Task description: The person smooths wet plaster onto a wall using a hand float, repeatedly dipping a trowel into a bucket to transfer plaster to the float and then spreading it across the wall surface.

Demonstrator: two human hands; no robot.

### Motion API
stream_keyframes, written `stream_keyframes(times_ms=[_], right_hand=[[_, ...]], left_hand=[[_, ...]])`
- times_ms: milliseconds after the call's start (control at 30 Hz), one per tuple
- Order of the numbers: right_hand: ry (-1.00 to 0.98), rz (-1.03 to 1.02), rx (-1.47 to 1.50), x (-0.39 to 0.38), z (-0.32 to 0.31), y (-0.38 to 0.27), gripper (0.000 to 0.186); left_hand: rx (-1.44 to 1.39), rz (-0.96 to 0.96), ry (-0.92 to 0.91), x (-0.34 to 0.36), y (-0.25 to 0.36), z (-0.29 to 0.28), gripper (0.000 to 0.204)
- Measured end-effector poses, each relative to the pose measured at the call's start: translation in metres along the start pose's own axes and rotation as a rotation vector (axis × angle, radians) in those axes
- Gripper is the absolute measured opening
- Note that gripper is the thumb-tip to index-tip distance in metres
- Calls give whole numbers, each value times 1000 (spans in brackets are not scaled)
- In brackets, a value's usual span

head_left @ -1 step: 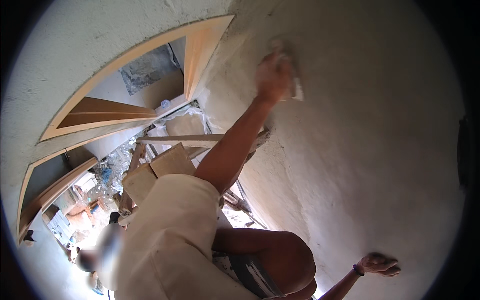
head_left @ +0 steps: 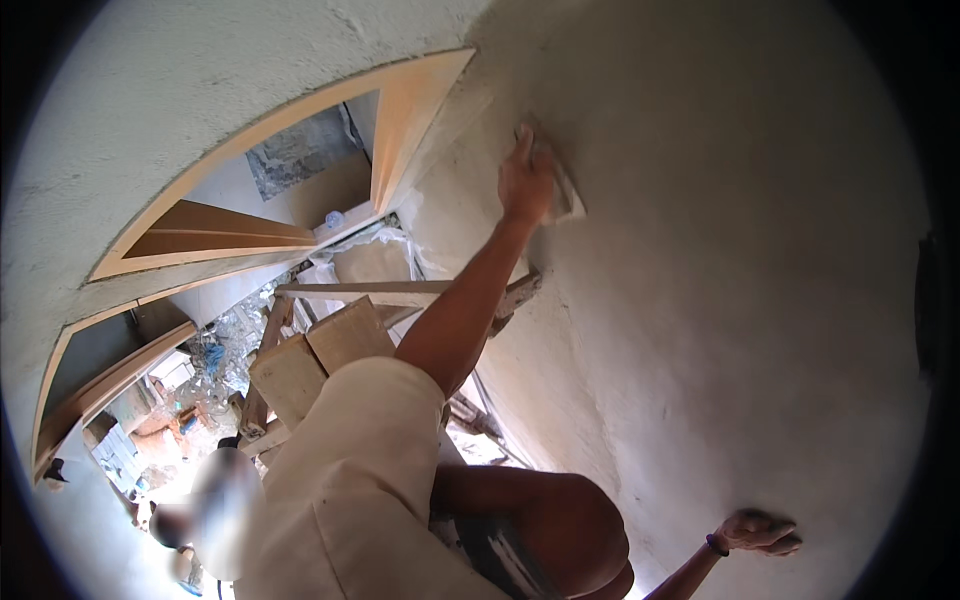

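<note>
My left hand (head_left: 525, 180) grips a flat plastering tool (head_left: 566, 195), blurred, held against the grey plastered wall (head_left: 720, 280) high in the view; my arm reaches up from a pale short sleeve. At the lower right, my right hand (head_left: 760, 532), with a dark band at the wrist, rests against the same wall with curled fingers. Whether anything is under those fingers I cannot make out. My bare bent knee (head_left: 575, 525) is at the bottom, beside the wall.
Wooden framing (head_left: 365, 290) with boards (head_left: 290, 375) stands below my left arm. Two openings with wooden frames (head_left: 420, 100) line the pale wall on the left. Cluttered rubble (head_left: 215, 350) lies far below. A blurred figure, seemingly a person (head_left: 210, 510), is at the lower left.
My left hand and the tool have moved down and a little left along the wall. The whole view has shifted slightly. My right hand stays nearly in place.
</note>
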State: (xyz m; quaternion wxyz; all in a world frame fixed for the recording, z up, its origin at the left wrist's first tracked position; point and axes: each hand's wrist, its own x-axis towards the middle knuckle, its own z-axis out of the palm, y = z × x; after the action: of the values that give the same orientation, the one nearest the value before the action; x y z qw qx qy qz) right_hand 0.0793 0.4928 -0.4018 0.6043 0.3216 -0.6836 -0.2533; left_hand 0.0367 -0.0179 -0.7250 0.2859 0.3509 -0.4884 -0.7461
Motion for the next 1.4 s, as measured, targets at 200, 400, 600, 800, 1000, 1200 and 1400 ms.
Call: stream_keyframes(times_ms=[200,400,600,800,1000,1200,1400], right_hand=[[-46,-36,-40,-3,-12,11,50],[-11,7,9,-3,-5,2,51],[-39,33,-22,-9,-9,10,52],[-82,0,-11,-3,-10,5,50],[-57,49,-6,1,-9,3,50],[-70,36,22,1,-7,3,49],[-49,47,-4,0,-7,3,49]], left_hand=[[275,655,-4,-81,39,67,53],[322,501,126,-10,34,25,53],[151,802,55,-93,46,74,54],[414,692,79,-15,130,45,43],[325,603,50,-63,57,63,47],[379,857,83,-13,171,55,49],[323,986,-33,-68,135,84,57]])
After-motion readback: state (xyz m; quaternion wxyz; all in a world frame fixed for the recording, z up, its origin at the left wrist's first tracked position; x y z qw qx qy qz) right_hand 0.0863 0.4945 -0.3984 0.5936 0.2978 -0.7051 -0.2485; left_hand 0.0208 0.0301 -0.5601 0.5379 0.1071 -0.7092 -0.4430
